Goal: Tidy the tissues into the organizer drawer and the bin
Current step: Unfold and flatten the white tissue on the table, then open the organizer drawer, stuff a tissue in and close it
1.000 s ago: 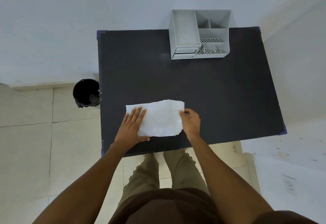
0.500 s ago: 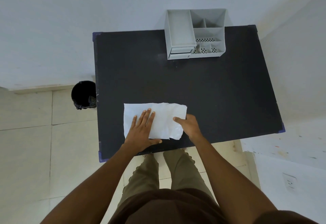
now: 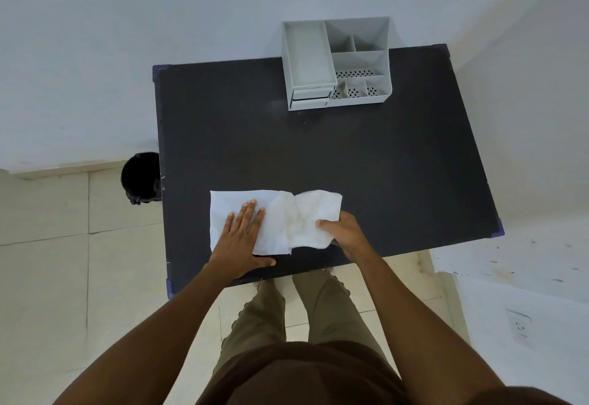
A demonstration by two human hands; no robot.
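Observation:
Two white tissues lie side by side near the front edge of the black table [image 3: 350,156]. A smooth clean tissue [image 3: 232,207] is on the left, pressed flat under my left hand [image 3: 242,239], fingers spread. A crumpled, stained tissue [image 3: 310,216] overlaps its right edge; my right hand [image 3: 342,234] pinches that tissue's lower right corner. The grey organizer [image 3: 338,66] stands at the table's far edge, its small drawers [image 3: 310,97] at the front left looking shut. A black bin [image 3: 140,178] sits on the floor left of the table.
White walls rise behind and to the right of the table. My legs stand on the tiled floor [image 3: 47,277] at the table's front edge. A wall socket [image 3: 519,328] shows at lower right.
My right hand has drawn the crumpled tissue out to the right, so it now lies beside the smooth one instead of over it. My left hand stays pressed on the left tissue.

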